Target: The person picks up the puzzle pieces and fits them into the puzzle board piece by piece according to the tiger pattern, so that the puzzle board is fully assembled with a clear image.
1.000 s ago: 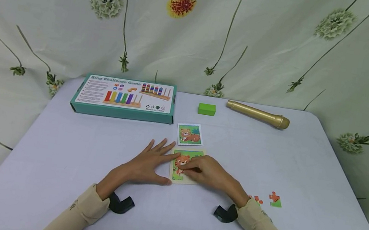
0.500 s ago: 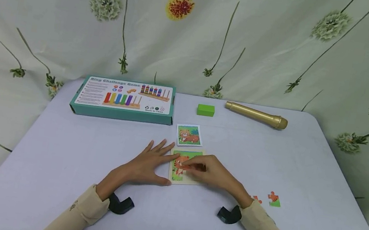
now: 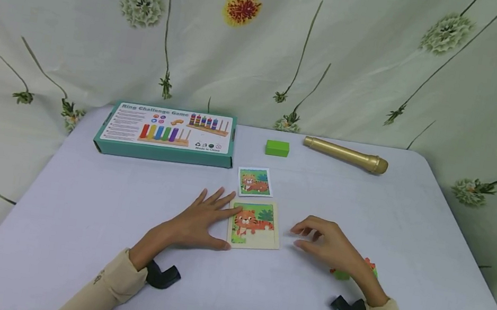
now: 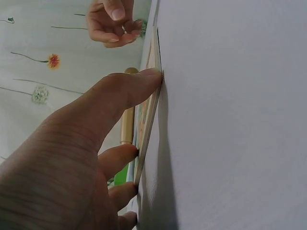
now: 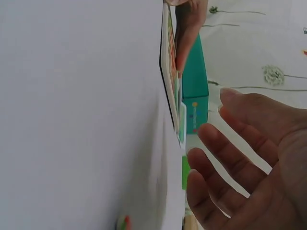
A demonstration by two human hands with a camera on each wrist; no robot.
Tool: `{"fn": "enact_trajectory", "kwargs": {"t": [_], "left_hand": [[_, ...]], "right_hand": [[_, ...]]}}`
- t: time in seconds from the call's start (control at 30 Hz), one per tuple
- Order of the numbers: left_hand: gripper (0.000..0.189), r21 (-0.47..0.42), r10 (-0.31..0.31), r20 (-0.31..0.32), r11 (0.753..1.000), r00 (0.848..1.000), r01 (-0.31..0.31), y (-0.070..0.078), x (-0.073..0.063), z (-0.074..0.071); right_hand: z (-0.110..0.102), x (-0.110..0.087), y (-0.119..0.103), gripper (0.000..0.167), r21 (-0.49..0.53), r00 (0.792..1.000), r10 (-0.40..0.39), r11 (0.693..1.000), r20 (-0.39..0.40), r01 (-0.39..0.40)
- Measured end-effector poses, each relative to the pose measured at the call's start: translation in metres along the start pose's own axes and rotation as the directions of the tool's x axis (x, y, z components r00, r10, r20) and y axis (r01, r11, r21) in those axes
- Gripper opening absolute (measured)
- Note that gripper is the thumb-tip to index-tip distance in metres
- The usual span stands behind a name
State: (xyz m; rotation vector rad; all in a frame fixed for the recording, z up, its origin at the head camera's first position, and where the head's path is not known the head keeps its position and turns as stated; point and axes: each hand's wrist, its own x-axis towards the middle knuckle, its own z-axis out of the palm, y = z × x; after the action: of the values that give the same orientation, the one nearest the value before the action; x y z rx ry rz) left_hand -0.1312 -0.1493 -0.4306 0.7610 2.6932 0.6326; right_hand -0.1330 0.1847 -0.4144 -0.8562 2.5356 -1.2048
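A square jigsaw puzzle board (image 3: 268, 241) with a tiger picture lies on the table; its lower right part shows bare board. My left hand (image 3: 199, 225) rests at its left side, fingers spread, thumb and fingertips touching the edge in the left wrist view. To the right of the board, my right hand (image 3: 326, 244) hovers with loosely bent fingers and nothing between them, as the right wrist view also shows. Loose puzzle pieces (image 3: 341, 275) lie under the right wrist, partly hidden by it. Just behind the board is a tiger picture card (image 3: 255, 182).
A teal Ring Challenge Game box (image 3: 162, 153) lies at the back left. Beside it stand a green block (image 3: 277, 148) and a gold toy microphone (image 3: 345, 155). A floral curtain (image 3: 265, 45) hangs behind the white-covered table (image 3: 129, 180).
My right hand has left the board and moved right, towards the loose pieces. More of the tiger picture now shows. My left hand has stayed in place.
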Motion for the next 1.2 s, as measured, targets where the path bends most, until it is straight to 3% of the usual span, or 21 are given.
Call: {"fn": "enact_trajectory", "kwargs": {"t": [0.4, 0.63, 0.83, 1.2], "left_hand": [[0.088, 0.0, -0.001, 0.001, 1.0, 1.0, 0.001, 0.0, 0.0, 0.0], [0.089, 0.002, -0.016, 0.012, 1.0, 1.0, 0.016, 0.0, 0.001, 0.001], [0.088, 0.014, -0.015, 0.012, 1.0, 1.0, 0.015, -0.002, 0.001, 0.002], [0.088, 0.009, -0.017, 0.006, 1.0, 1.0, 0.017, -0.002, 0.001, 0.003]], "right_hand": [[-0.018, -0.056, 0.025, 0.035, -0.102, 0.995, -0.019, 0.995, -0.098, 0.009], [-0.021, -0.078, 0.027, 0.037, -0.211, 0.987, 0.066, 0.973, -0.145, -0.096], [-0.021, -0.089, 0.025, 0.04, -0.312, 0.983, 0.081, 0.941, -0.167, -0.131], [-0.019, -0.095, 0.03, 0.042, -0.339, 0.982, 0.021, 0.937, -0.186, -0.084]]}}
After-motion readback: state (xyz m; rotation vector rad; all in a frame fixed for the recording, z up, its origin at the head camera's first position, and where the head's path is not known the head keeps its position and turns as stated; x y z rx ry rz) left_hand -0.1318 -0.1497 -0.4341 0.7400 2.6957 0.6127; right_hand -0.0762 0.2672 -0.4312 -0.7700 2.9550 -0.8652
